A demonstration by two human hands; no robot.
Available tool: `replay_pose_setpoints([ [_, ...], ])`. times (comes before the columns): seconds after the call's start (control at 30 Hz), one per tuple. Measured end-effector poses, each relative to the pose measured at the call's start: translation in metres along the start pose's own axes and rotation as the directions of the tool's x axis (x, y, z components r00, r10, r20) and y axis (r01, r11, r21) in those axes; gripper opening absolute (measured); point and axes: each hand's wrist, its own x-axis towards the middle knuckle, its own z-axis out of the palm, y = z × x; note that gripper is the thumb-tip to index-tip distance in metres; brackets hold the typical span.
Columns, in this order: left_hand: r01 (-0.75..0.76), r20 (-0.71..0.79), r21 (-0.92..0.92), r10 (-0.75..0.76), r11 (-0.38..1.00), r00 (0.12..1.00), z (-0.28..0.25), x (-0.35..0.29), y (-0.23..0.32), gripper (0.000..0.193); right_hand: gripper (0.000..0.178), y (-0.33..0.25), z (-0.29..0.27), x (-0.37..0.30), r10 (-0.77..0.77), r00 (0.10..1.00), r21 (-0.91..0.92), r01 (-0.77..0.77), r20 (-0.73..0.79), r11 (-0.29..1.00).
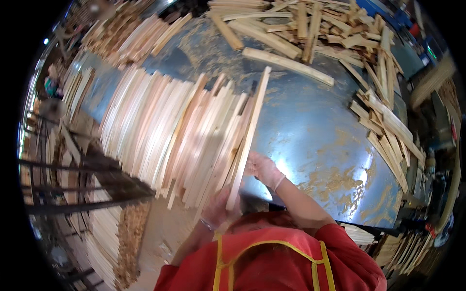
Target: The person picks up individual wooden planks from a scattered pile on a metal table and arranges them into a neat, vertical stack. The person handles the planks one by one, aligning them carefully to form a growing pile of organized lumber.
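Note:
A long, pale wooden strip point(252, 123) stands tilted at the right end of a row of similar strips, its near end toward me. My left hand point(218, 206) is closed at that near end, smeared by motion. Against the strip's right side, lower down, my right hand point(262, 167) has its fingers curled in, their tips partly hidden by the wood. The row of strips point(160, 121) lies side by side to the left, with uneven near ends. Some strips are darker or pinkish.
A metal table point(301, 126) dusted with sawdust spreads to the right. Loose offcuts point(340, 34) pile up at the far right, and more strips point(388, 140) lean along the right edge. One plank point(289, 65) lies alone beyond the row. Dark metal bars point(87, 203) stand at left.

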Motion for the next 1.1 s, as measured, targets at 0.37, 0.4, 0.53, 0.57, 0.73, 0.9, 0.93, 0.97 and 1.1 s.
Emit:
replay_pose_setpoints([
  [0.37, 0.074, -0.018, 0.993, 0.485, -0.095, 0.875, 0.037, 0.118, 0.006, 0.065, 0.049, -0.037, -0.017, -0.013, -0.02, 0.967, -0.961, 0.251, 0.255, -0.12],
  [0.4, 0.149, -0.101, 0.987, 0.505, -0.055, 0.857, 0.032, 0.123, 0.006, 0.066, 0.052, -0.07, 0.002, -0.025, 0.071, 0.995, -0.88, 0.033, 0.075, 0.473],
  [0.53, 0.276, -0.127, 0.857, 0.341, -0.435, 0.932, 0.025, 0.141, 0.013, 0.086, 0.069, -0.11, -0.093, -0.018, -0.322, 0.884, -0.855, 0.431, 0.338, 0.287],
  [0.57, 0.275, -0.097, 0.847, 0.376, -0.455, 0.921, 0.007, 0.133, 0.003, 0.086, 0.071, -0.151, -0.112, -0.043, -0.354, 0.924, -0.921, 0.258, 0.146, 0.293],
  [0.73, 0.168, 0.054, 0.858, 0.411, -0.486, 0.91, -0.003, 0.132, 0.001, 0.083, 0.059, -0.306, -0.264, -0.173, -0.517, 0.779, -0.863, -0.485, -0.354, -0.14],
  [0.9, 0.12, 0.066, 0.881, 0.371, -0.458, 0.926, 0.017, 0.127, 0.017, 0.076, 0.086, -0.272, -0.374, -0.211, -0.54, 0.695, -0.678, -0.68, -0.474, -0.28],
  [0.93, 0.078, 0.082, 0.91, 0.362, -0.406, 0.929, 0.018, 0.132, 0.017, 0.072, 0.089, -0.275, -0.355, -0.209, -0.434, 0.72, -0.708, -0.669, -0.542, -0.226],
  [0.97, 0.047, 0.093, 0.93, 0.359, -0.365, 0.929, 0.014, 0.131, 0.021, 0.068, 0.092, -0.273, -0.316, -0.206, -0.31, 0.746, -0.738, -0.653, -0.589, -0.17],
  [1.1, 0.082, 0.107, 0.897, 0.392, -0.435, 0.914, 0.019, 0.128, 0.032, 0.064, 0.096, -0.198, -0.269, -0.157, -0.33, 0.808, -0.868, -0.415, -0.489, 0.272],
])
